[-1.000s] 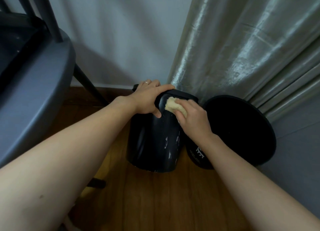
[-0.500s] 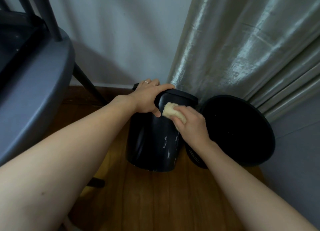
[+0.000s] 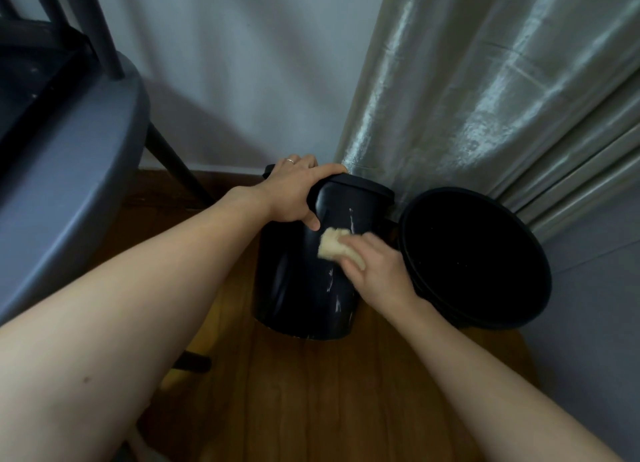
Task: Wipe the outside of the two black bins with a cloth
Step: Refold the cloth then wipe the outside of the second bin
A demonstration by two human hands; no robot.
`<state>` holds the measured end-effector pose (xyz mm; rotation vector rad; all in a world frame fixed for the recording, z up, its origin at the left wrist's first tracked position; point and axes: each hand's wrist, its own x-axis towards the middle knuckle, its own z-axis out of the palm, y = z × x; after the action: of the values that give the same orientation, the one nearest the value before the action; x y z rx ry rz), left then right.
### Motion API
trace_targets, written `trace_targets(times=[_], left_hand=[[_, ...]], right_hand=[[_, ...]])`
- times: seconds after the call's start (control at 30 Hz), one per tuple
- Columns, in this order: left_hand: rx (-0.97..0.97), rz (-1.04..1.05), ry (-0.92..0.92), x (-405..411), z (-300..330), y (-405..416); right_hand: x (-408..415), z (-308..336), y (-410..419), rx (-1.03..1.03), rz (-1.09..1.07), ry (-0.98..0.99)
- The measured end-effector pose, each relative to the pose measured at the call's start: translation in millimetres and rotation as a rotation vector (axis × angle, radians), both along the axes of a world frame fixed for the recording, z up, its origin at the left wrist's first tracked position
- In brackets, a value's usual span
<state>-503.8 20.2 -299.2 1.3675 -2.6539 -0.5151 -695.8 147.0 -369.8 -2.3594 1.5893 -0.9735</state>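
your left hand (image 3: 294,193) curls over the rim of the lidded black bin (image 3: 304,288), which stands upright on the wood floor (image 3: 311,409). your right hand (image 3: 377,271) presses a bunched yellow cloth (image 3: 334,248) against its side. the second bin (image 3: 485,253) stands just right, mouth tilted toward you.

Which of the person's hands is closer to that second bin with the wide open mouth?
Right. The right hand, wiping with the cloth, sits just beside the open bin; the left hand grips the lidded bin farther away.

left grip (image 3: 294,193): fingers curled over, thumb down | right grip (image 3: 375,265): apparently curled, blurred
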Motion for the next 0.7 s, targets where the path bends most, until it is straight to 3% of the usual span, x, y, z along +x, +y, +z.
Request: trace_targets(times=[0.13,0.2,0.37,0.57,0.7], left_hand=[[0.008,0.004,0.007,1.9,-2.2,-2.2],[0.002,0.009,0.003,2.7,-2.1,-1.9],[0.005,0.012,0.000,3.2,-2.7,-2.0],[0.014,0.010,0.012,5.0,-1.9,-3.6],[0.014,0.025,0.016,6.6,-4.6,-4.8]], right_hand=[[-4.2,-16.6,24.1,0.056,0.224,0.177],[-5.1,-12.5,17.8,0.070,0.202,0.179],[1.1,-1.4,4.2,0.077,-0.050,-0.038],[3.0,-34.4,56.8,0.166,0.232,0.136],[5.5,-29.5,47.9,0.172,0.142,0.102]])
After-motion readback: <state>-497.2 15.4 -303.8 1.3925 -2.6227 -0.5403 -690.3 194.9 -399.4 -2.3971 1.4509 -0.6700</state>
